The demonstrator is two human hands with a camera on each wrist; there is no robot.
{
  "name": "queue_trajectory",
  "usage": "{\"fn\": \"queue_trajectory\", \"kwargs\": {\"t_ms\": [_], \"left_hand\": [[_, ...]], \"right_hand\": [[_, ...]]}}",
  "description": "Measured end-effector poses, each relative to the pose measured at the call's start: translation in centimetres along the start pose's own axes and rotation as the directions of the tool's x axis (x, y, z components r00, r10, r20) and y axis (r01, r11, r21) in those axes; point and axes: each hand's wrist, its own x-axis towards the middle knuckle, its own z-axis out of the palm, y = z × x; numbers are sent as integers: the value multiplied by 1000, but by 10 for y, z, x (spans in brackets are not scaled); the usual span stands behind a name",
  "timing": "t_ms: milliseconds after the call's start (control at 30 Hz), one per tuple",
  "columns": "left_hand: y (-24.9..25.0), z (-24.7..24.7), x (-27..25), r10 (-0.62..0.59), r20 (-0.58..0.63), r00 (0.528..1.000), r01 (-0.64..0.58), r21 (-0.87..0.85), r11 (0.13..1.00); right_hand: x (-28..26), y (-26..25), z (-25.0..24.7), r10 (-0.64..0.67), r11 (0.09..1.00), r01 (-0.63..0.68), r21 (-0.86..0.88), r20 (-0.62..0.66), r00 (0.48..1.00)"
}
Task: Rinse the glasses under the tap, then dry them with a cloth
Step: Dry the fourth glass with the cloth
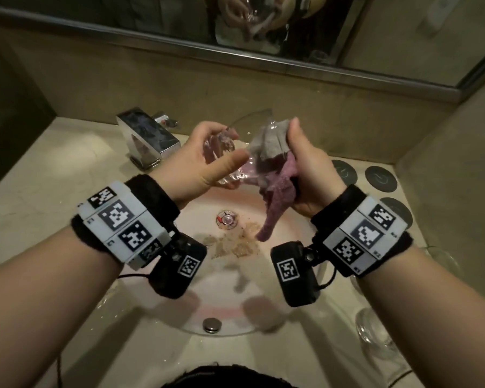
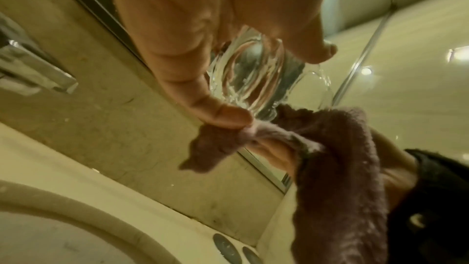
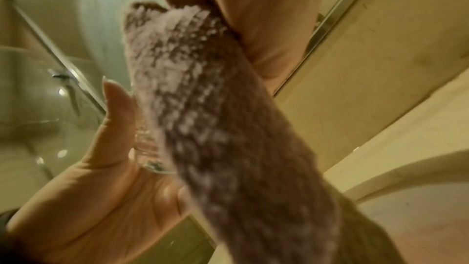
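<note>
Above the basin, my left hand (image 1: pixel 207 161) holds a clear drinking glass (image 1: pixel 230 152) on its side, fingers curled round its base end. The same glass (image 2: pixel 248 79) shows from below in the left wrist view. My right hand (image 1: pixel 303 169) grips a pink and grey cloth (image 1: pixel 272 175) and presses it against the glass's rim end. A tail of the cloth (image 3: pixel 228 117) hangs down toward the sink. The chrome tap (image 1: pixel 149 137) stands at the back left, with no water visible from it.
The white sink (image 1: pixel 280 292) lies under my hands, with a drain (image 1: pixel 226 219) and brownish marks near it. More clear glasses (image 1: pixel 375 334) stand on the counter at the right. Round dark discs (image 1: pixel 381 178) sit on the counter behind them. A mirror (image 1: pixel 263 26) runs along the back wall.
</note>
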Motion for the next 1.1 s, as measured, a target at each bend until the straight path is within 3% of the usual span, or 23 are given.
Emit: {"fn": "queue_trajectory", "kwargs": {"t_ms": [100,233,367,467,533,633,800,867,1000,1100], "left_hand": [[-4,-8,3,5,-97,995,2,77,997],[-13,-14,3,-200,-199,959,169,-160,973],[-21,-16,-2,-343,-144,928,293,-286,912],[-23,-16,-6,-399,-69,914,344,-390,854],[-24,-17,-9,-419,-28,907,367,-434,823],[-22,-18,-13,-443,20,896,401,-461,791],[-17,-19,-21,-460,96,883,448,-470,761],[-16,-20,-23,-448,140,883,452,-508,733],[-9,-19,-24,-420,205,884,458,-553,696],[-3,-17,-26,-403,241,883,466,-545,696]], "right_hand": [[-2,4,-4,14,998,-16,-60,-30,999],[-5,0,-12,-87,993,94,65,-101,991],[-13,-11,-11,-126,968,116,222,32,991],[-14,-14,-8,-195,979,195,62,-10,981],[-17,-8,-2,-250,960,240,-146,-56,967],[-26,4,9,-451,761,372,-531,-22,892],[-25,15,16,-642,403,503,-765,155,751],[-24,14,16,-678,431,519,-738,115,726],[-31,14,20,-639,667,569,-481,25,769],[-39,17,20,-556,671,589,-450,220,802]]}}
